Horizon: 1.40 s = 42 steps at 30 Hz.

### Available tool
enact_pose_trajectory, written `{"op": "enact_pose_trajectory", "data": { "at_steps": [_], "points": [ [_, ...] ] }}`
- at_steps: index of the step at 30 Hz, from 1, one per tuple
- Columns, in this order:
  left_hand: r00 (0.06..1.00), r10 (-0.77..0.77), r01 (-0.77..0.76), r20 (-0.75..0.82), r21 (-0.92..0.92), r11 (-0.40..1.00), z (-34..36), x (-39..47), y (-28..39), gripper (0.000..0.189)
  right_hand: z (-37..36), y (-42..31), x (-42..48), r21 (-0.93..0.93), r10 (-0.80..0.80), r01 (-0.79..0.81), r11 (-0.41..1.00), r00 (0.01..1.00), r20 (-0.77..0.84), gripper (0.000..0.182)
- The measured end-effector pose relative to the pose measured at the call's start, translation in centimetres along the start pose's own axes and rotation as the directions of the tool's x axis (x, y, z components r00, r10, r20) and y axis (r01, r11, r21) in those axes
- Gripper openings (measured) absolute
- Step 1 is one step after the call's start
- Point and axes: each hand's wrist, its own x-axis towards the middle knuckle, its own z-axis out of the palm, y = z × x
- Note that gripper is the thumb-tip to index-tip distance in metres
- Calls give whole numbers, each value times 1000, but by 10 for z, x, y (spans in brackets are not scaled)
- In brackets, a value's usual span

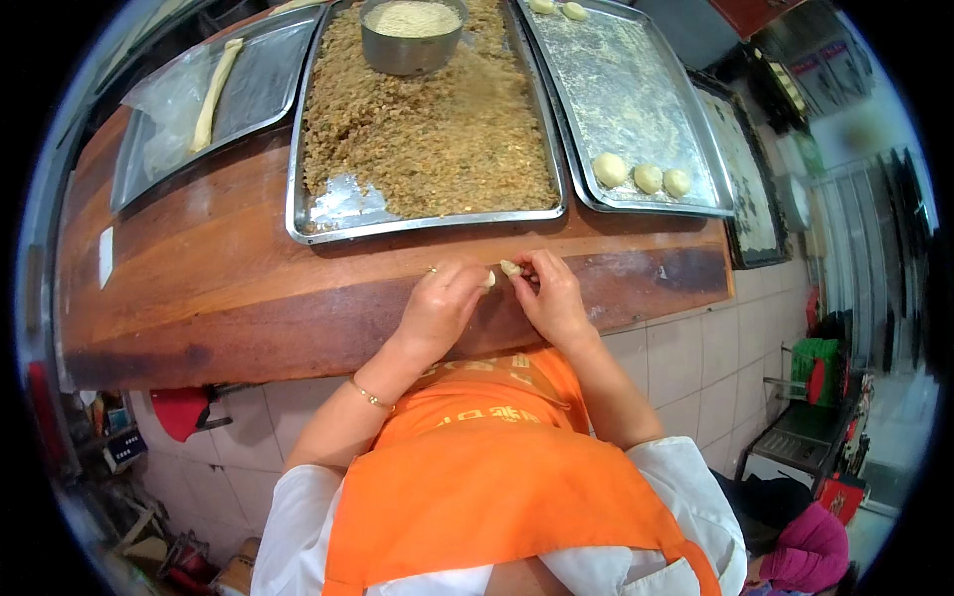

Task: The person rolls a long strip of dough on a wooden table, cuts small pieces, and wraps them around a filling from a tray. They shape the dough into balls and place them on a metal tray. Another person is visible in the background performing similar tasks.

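Near the table's front edge, my left hand (pixel 441 304) pinches a small pale piece of dough (pixel 489 280) that mostly hides behind the fingers. Just to its right, my right hand (pixel 551 294) grips another bit of dough (pixel 510 268) between thumb and fingertips. A narrow gap separates the two pieces. Beyond the hands lies a metal tray of crumbly brown filling (pixel 440 149), with a round metal tin of pale flour or powder (pixel 412 46) standing on it. To the right, a floured tray (pixel 633 97) carries three dough balls (pixel 647 177) at its near end and two at its far end.
A tray (pixel 257 89) at the left holds a long dough strip (pixel 216 97) and a plastic sheet (pixel 168 112). A white scraper-like piece (pixel 106 257) lies on the wooden table (pixel 223 276). A dark-rimmed tray (pixel 745 171) is beyond the right edge. Behind right, a person's magenta sleeve (pixel 809 551) shows.
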Motion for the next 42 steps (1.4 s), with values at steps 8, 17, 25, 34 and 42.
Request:
{"op": "enact_pose_trajectory", "data": {
  "at_steps": [8, 17, 25, 34, 42],
  "points": [
    [993, 95, -99, 64, 64, 993, -1, 0, -8, 23, -5, 6, -15, 99, 90, -88, 991, 996, -17, 17],
    [931, -364, 361, 14, -169, 917, -4, 10, 9, 18, -11, 0, -12, 105, 82, -79, 991, 996, -29, 16],
    [995, -55, 41, 80, 173, 984, -16, -20, 8, 29, -5, -14, -2, 126, -39, 43, 991, 999, -33, 16],
    [959, -232, 238, -161, 18, 971, -17, -32, -11, 19, 50, -38, 7, -48, -367, 379, 924, 915, 167, 18],
    [854, -237, 321, -464, 110, 941, -109, 1, -68, 22, 10, -18, -9, 6, -184, 185, 983, 978, -98, 23]
  ]
}}
